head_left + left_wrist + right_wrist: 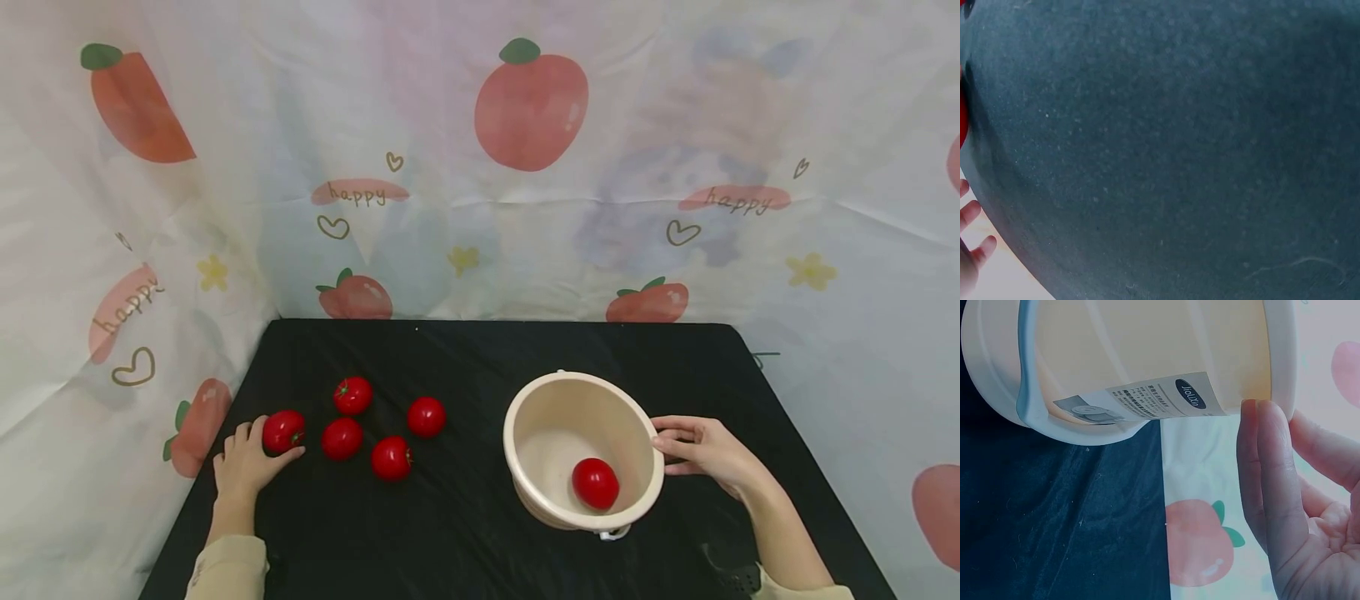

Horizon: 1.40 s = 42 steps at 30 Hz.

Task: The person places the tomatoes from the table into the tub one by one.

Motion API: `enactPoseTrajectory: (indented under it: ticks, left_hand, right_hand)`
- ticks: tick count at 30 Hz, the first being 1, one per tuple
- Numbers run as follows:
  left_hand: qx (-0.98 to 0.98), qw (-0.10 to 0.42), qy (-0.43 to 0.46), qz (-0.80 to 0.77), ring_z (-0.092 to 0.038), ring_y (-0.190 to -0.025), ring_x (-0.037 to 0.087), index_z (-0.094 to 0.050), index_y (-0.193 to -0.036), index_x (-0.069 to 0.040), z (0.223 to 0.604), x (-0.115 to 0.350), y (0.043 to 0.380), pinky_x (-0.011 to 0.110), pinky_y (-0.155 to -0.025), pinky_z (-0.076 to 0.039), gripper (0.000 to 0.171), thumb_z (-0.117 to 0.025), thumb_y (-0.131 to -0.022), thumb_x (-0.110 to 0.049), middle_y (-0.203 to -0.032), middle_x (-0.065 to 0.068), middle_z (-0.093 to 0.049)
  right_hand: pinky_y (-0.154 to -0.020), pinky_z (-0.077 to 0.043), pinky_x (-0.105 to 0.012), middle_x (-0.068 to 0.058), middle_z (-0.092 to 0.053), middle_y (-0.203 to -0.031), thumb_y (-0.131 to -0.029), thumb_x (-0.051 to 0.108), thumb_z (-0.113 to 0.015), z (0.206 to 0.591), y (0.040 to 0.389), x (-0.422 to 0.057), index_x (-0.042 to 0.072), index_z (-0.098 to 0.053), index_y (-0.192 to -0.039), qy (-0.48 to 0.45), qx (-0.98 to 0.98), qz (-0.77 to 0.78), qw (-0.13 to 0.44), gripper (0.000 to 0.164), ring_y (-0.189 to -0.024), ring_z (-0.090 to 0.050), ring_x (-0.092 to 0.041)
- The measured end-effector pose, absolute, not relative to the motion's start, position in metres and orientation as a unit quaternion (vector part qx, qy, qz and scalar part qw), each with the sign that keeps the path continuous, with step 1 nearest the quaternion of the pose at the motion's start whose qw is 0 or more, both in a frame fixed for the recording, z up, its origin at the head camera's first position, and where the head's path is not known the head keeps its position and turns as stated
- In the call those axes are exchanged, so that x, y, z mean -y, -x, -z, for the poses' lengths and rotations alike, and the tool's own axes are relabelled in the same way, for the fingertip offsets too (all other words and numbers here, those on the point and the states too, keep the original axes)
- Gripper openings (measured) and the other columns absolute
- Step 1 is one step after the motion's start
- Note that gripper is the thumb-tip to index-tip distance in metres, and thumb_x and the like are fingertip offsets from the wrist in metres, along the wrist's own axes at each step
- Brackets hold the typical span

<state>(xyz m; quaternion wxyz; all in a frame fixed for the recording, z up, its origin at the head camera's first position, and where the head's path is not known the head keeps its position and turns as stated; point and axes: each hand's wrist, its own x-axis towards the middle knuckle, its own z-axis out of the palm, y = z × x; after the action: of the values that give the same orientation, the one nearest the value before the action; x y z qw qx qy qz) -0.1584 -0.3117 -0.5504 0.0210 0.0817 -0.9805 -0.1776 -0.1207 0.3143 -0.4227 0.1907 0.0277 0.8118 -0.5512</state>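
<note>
My left hand is at a red tomato by the table's left side, thumb stretched along its near side and the other fingers spread at its left. In the left wrist view, spread fingers show at the lower left edge, with a sliver of the tomato above them. My right hand pinches the rim of a cream plastic bucket, thumb on one side and fingers on the other. One tomato lies inside. The bucket's printed label faces the right wrist camera.
Between the left hand and the bucket sit several more tomatoes, including one tomato nearest the bucket and another tomato closer to me. Black cloth covers the table. A fruit-printed curtain hangs behind and at the sides.
</note>
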Motion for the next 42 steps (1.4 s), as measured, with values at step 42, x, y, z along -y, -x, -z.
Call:
enactPoseTrajectory:
  ticks: [42]
  left_hand:
    - [0.958, 0.200, 0.203, 0.022, -0.044, -0.102, 0.028, -0.048, -0.119, -0.014, 0.431, 0.162, 0.228, 0.048, -0.084, -0.035, 0.068, -0.067, -0.063, -0.049, -0.114, 0.009, -0.049]
  right_hand:
    - [-0.071, -0.052, -0.042, -0.023, -0.060, -0.111, -0.086, 0.019, -0.063, 0.422, 0.120, -0.314, -0.016, -0.040, -0.126, -0.027, -0.811, 0.553, 0.191, 0.058, -0.087, -0.066, -0.022]
